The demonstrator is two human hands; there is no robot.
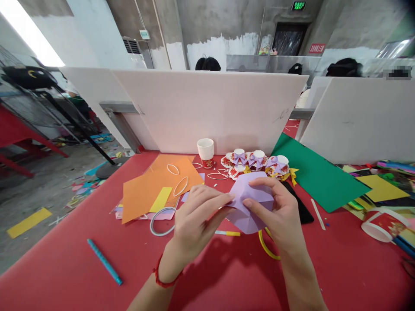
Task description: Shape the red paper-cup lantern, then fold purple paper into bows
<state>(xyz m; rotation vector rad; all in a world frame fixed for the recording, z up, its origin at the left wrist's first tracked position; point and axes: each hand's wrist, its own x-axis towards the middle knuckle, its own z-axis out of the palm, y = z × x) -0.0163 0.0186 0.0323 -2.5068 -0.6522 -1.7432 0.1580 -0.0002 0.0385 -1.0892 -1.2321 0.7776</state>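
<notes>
A folded, creased piece of light purple paper [248, 218] is held up above the red table between both hands. My left hand [197, 211] pinches its left edge between thumb and fingers. On the right side, my right hand [275, 207] grips the same paper, with the thumb across its front face and the fingers along the upper edge. Below the paper, a yellow tape ring [268, 246] and a small yellow-and-white stick [228, 233] lie partly hidden. Behind it stand several paper-cup decorations with purple bows [258, 160].
Stacked white paper cups [205, 149] stand near the white divider [207, 108]. Orange sheets [142, 194], a grey tape roll [162, 221] and a teal pen [104, 261] lie left. To the right are a black phone [304, 211], a green sheet [319, 172] and a tipped cup [382, 224].
</notes>
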